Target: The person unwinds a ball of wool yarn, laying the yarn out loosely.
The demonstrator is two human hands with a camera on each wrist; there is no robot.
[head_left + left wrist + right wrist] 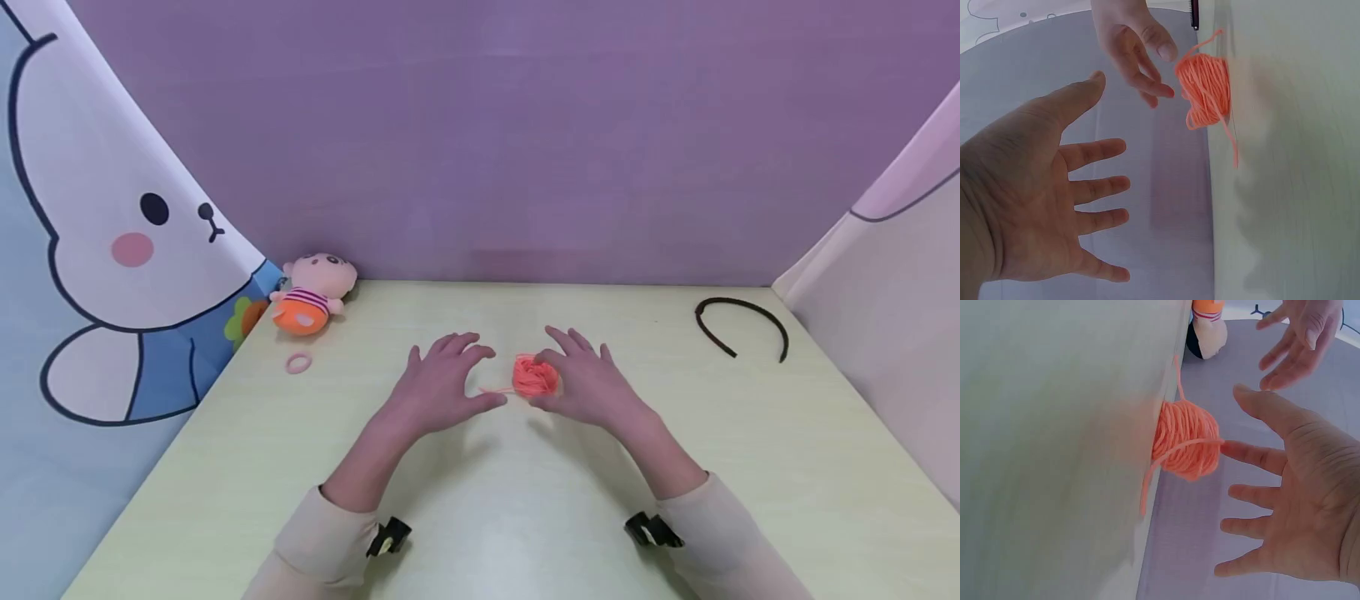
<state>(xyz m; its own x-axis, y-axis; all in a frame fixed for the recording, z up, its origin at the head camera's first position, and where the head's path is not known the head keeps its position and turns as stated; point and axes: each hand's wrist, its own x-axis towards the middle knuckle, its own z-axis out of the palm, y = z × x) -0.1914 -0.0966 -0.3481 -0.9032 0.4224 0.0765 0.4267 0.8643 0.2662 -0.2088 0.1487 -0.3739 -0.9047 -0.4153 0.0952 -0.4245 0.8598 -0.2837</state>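
Observation:
A small ball of coral-orange yarn (534, 377) sits on the pale table, a loose strand trailing from it to the left. My right hand (588, 379) hovers at its right side with fingers spread. In the right wrist view, the index fingertip of that right hand (1307, 487) appears at the edge of the yarn ball (1188, 440); whether it touches cannot be told. To the left of the yarn, my left hand (438, 387) is held in the air, thumb and fingers apart. The left wrist view shows the palm of this left hand (1029, 194) holding nothing, apart from the yarn (1205, 90).
At the back left of the table (480, 533) sits a plush doll (311, 293) with orange bottoms. A pink ring (298, 362) lies in front of it. Toward the right rear lies a black headband-like arc (750, 305). A purple curtain (480, 150) hangs behind the table.

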